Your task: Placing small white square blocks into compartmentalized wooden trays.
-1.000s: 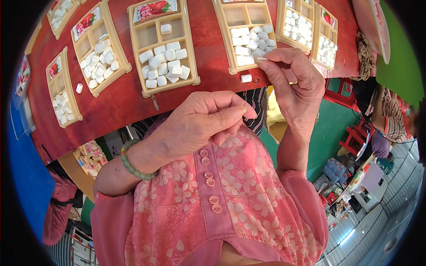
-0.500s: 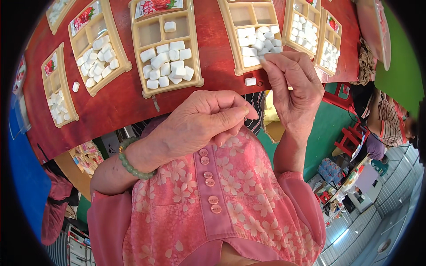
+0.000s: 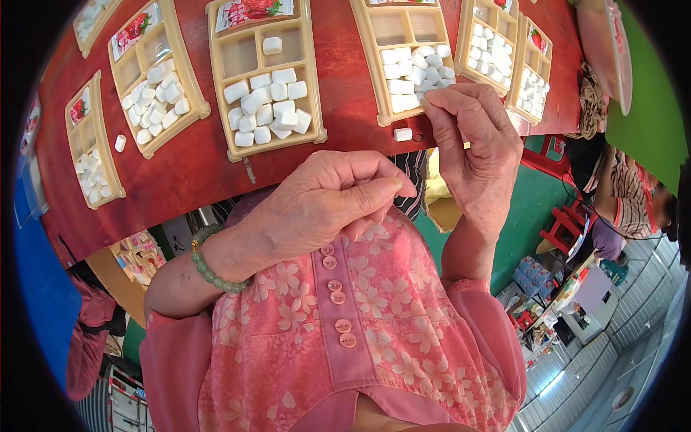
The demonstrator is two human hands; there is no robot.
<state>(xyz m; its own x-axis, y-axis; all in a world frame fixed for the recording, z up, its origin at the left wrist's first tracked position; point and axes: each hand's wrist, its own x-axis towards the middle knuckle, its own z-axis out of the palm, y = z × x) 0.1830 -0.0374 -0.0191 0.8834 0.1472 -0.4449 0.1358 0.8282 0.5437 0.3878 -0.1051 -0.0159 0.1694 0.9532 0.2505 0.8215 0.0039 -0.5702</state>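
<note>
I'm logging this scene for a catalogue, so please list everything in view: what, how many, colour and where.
Table: one, red, across the top.
Trays: at least seven, tan, compartmented, with strawberry picture labels, in a row on the table.
White blocks: many, piled in tray compartments; loose ones on the table, at least two.
Bead bracelet: one, pale green, on the left wrist.
Blouse: pink, floral, buttoned.
Left hand: loosely closed, near the chest, apart from the table.
Right hand: fingertips pinched at the edge of a tray of blocks.

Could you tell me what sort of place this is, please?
Probably a small packing workshop or stall: a red table bears tan compartment trays of white blocks, and the right hand reaches one.
</note>
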